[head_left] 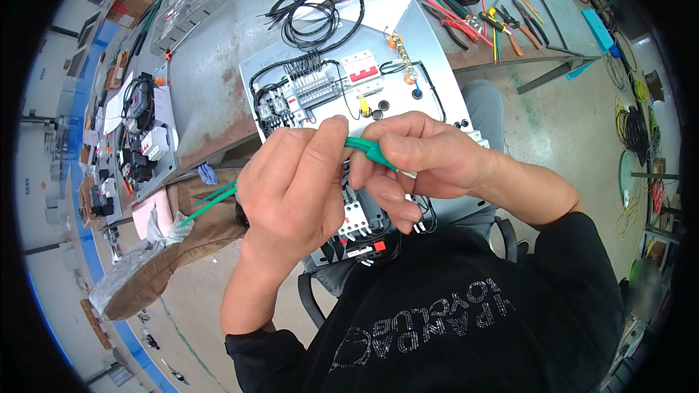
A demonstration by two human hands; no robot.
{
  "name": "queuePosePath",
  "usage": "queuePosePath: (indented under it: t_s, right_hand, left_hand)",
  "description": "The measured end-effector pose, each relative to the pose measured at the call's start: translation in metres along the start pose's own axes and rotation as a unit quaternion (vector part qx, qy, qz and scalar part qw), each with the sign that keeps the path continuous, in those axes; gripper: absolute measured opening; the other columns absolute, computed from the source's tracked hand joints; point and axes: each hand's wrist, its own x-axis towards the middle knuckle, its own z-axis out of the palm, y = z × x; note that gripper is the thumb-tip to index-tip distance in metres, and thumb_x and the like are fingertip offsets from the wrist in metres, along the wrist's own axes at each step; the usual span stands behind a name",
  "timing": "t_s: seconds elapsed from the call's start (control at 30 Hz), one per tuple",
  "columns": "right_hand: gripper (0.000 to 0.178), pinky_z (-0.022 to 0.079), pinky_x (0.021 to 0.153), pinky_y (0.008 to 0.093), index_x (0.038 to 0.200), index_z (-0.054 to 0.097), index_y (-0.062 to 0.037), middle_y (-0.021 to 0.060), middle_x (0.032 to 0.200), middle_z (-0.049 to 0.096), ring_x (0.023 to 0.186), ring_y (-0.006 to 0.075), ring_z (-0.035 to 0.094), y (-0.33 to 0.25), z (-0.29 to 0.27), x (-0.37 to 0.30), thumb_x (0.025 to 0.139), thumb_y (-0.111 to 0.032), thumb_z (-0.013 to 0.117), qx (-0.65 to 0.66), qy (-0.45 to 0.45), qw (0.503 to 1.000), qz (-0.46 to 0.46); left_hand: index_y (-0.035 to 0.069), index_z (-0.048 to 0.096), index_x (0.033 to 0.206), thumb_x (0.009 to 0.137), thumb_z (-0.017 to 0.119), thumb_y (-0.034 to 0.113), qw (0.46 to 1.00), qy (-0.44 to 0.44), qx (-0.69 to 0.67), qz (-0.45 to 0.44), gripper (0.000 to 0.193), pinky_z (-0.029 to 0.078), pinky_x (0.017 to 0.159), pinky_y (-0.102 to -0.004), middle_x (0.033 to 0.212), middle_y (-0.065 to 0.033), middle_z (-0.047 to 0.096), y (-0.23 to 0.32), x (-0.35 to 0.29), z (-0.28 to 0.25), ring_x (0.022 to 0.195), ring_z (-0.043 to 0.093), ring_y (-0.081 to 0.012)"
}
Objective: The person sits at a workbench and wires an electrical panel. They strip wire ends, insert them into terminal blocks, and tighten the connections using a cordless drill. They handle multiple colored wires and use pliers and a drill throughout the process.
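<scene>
Materials as I see them from my remote station. The green cable ties [368,149] pinched between my left hand [295,189] and right hand [419,160] look like smooth, slightly glossy plastic. The mounting panel [437,76] beneath is matt grey sheet metal, carrying components [313,87] in white and grey moulded plastic. The coiled black cable [320,18] has a smooth, faintly shiny rubbery jacket and lies partly on a white paper sheet [393,0]. The workbench top [211,80] is dull metal, scuffed and rust-stained. The pliers [502,25] show glossy orange and yellow plastic grips. My black sleeve [582,247] is matt cloth.
</scene>
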Motion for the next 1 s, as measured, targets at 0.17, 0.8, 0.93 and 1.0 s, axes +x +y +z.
queuePosePath:
  t_s: [0.17,0.8,0.93,1.0]
  right_hand:
    - [0.044,0.065,0.066,0.0373,0.116,0.066,0.0012,0.0048,0.074,0.057,0.063,0.0150,0.063,0.010,0.001,0.004,0.110,-0.040,0.052,-0.017,-0.014,0.999,-0.034]
    - [0.046,0.061,0.065,0.0314,0.102,0.066,0.0012,0.0098,0.092,0.070,0.073,0.0194,0.072,0.002,-0.008,0.014,0.108,-0.044,0.057,-0.076,0.044,0.995,-0.057]
    - [0.038,0.059,0.068,0.0294,0.102,0.065,-0.0008,0.0088,0.092,0.069,0.073,0.0175,0.071,0.005,-0.008,0.012,0.110,-0.037,0.055,-0.181,0.016,0.980,-0.076]
    - [0.035,0.059,0.070,0.0293,0.103,0.064,-0.0011,0.0074,0.090,0.069,0.073,0.0165,0.071,0.005,-0.002,0.013,0.110,-0.034,0.055,-0.138,0.000,0.987,-0.075]
  left_hand:
    - [-0.007,0.071,0.113,0.075,0.067,-0.012,1.000,0.022,-0.008,-0.013,0.038,0.044,0.055,-0.0324,0.074,-0.0104,0.058,0.004,-0.001,0.002,0.061,0.056,-0.0217]
    - [-0.006,0.071,0.121,0.085,0.069,-0.008,0.998,0.037,0.008,-0.058,0.036,0.051,0.061,-0.0332,0.086,-0.0145,0.069,-0.008,-0.001,-0.005,0.068,0.063,-0.0244]
    - [-0.006,0.071,0.120,0.086,0.070,-0.008,0.998,0.033,0.013,-0.051,0.034,0.051,0.060,-0.0334,0.087,-0.0149,0.070,-0.007,-0.002,-0.002,0.068,0.063,-0.0244]
    - [-0.004,0.071,0.121,0.093,0.063,-0.007,0.998,0.049,0.002,-0.046,0.030,0.046,0.059,-0.0303,0.084,-0.0119,0.065,-0.008,-0.003,0.001,0.066,0.058,-0.0191]
